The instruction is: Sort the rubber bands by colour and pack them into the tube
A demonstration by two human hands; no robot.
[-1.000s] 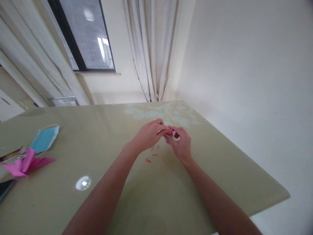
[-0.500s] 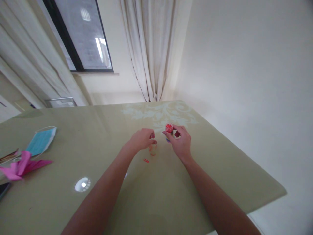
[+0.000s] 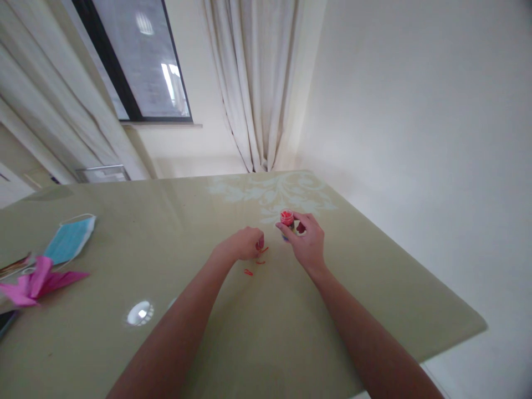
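A small clear jar (image 3: 286, 218) is filled near its open top with red pieces, and other colours show lower down. My right hand (image 3: 308, 239) grips this jar from the right, thumb in front and fingers behind it. Left of the jar, my left hand (image 3: 245, 244) reaches down to the tabletop with its fingers pinched together. A thin red piece (image 3: 265, 250) sticks out at those fingertips. Nearer to me lie another thin red strip (image 3: 260, 262) and a red loop-like piece (image 3: 248, 272), both flat on the table.
The glossy greenish table (image 3: 266, 338) has a pale leaf pattern (image 3: 278, 191) near its far edge. At the left lie a blue face mask (image 3: 70, 239), pink folded paper (image 3: 41, 281) and a dark flat object (image 3: 7, 321). A wall (image 3: 424, 138) runs along the right side.
My left hand has come down to the table, and its fingers have closed at a red piece. My right hand holds the jar in nearly the same spot.
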